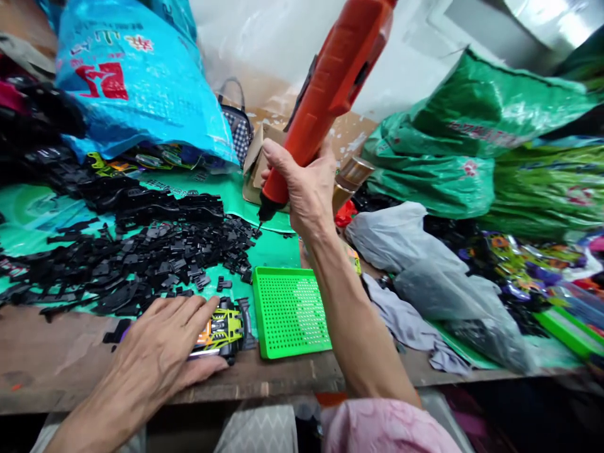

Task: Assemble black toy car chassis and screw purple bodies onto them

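My right hand (309,185) is wrapped around a red electric screwdriver (325,88), raised above the bench and tilted so its black nose and thin bit angle down to the left. Under my left hand (172,336) lies a toy car (225,327) with a yellow-green frame and some orange; the palm and fingers cover much of it, and the hand is closed over it at the bench's front edge. Just right of the car sits a green perforated tray (292,314). Small black plastic parts (189,251) are heaped behind my left hand.
A blue bag (141,82) bulges over coloured parts at the back left. Green sacks (438,145) are stacked at the back right. Grey cloth and plastic (415,270) lie right of my forearm. A cardboard box (257,163) stands behind the screwdriver.
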`<state>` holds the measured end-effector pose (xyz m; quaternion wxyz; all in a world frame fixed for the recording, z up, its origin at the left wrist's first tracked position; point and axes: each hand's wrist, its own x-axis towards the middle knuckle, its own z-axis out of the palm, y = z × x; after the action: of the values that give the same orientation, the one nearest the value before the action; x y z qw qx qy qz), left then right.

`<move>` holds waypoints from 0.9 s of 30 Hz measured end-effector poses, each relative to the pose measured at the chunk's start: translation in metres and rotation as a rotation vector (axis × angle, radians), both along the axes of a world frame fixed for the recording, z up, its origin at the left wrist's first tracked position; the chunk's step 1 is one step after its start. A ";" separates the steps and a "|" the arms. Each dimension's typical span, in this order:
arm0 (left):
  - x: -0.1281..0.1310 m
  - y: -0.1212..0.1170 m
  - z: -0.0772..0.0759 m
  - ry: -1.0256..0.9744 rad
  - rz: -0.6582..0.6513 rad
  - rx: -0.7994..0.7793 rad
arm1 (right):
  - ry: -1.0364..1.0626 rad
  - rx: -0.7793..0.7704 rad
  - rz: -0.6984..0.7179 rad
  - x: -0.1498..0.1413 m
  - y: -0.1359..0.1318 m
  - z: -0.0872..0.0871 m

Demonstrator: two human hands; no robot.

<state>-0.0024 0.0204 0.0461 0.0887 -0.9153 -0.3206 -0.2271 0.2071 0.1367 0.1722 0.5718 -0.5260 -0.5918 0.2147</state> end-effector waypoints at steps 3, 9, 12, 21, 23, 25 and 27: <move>0.006 0.002 0.003 0.004 -0.031 0.026 | 0.021 0.028 0.069 0.012 -0.028 -0.001; 0.024 0.003 0.001 -0.015 -0.080 0.032 | 0.199 0.000 0.077 0.043 -0.080 -0.020; 0.028 0.002 0.004 -0.010 -0.097 0.041 | 0.247 0.008 -0.011 0.057 -0.096 -0.038; 0.031 0.002 0.010 0.066 -0.096 -0.002 | 0.195 0.136 -0.136 0.071 -0.109 -0.067; 0.030 0.002 0.010 0.065 -0.097 -0.001 | 0.213 0.131 -0.126 0.069 -0.109 -0.067; 0.028 0.002 0.009 0.070 -0.099 -0.001 | 0.216 0.136 -0.158 0.066 -0.110 -0.067; 0.028 0.002 0.008 0.080 -0.097 0.010 | 0.210 0.137 -0.181 0.063 -0.111 -0.067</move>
<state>0.0254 0.0223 0.0544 0.0951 -0.9377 -0.2708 -0.1959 0.2704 0.0260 0.1047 0.6822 -0.5116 -0.4922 0.1750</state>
